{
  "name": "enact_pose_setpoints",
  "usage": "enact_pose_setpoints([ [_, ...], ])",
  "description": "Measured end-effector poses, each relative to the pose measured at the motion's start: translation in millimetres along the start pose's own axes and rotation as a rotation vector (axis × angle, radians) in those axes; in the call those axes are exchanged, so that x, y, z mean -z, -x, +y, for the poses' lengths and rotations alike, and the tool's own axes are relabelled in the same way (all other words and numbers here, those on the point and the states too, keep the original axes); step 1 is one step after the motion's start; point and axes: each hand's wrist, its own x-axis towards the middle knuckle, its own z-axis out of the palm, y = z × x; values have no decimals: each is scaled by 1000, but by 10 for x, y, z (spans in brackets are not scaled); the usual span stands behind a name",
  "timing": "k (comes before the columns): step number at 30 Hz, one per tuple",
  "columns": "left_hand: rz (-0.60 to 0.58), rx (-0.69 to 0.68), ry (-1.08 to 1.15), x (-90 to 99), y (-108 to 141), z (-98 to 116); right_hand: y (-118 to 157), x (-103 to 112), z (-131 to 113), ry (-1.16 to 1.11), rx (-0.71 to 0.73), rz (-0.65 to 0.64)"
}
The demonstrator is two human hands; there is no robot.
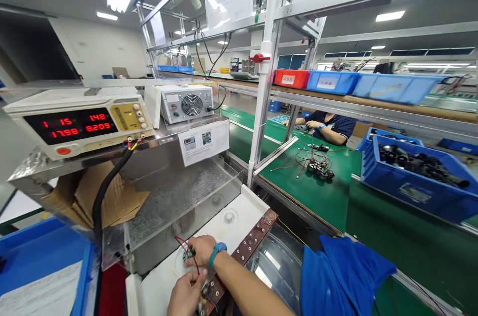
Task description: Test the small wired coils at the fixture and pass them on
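Above the white tray [157, 283], my right hand [203, 250], with a blue band on its wrist, is closed on a small green circuit board [188, 254]. A red wire [181, 240] loops up from the board. My left hand [185, 294] is just below, its thumb and finger pinched on a dark red wire [196, 266] leading toward the board. Beside both hands runs a brown strip [256, 241] with rows of metal studs. Small parts near the left fingertips are partly hidden and hard to make out.
A power supply [82, 124] with red digits stands at the left, a grey fan-backed unit [186, 104] beside it. Blue cloth [343, 276] lies at the right. Wired parts [319, 169] rest on the green bench; a blue bin [418, 181] holds black pieces. A co-worker [330, 126] sits beyond.
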Motion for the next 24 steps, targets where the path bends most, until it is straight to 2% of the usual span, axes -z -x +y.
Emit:
enact_pose_setpoints([
  [6,-19,-1,14,-7,-32,-46,-12,14,10,-10,-17,-15],
  [10,3,0,-43,24,34,51,34,34,-35,-28,-31,-24],
  [14,27,60,-82,56,136,179,90,52,-90,-61,-57,-34],
  [19,56,165,-73,81,187,204,87,45,-106,-88,-37,-43],
  [24,46,208,-80,106,233,251,96,-20,-87,-97,-26,-31],
])
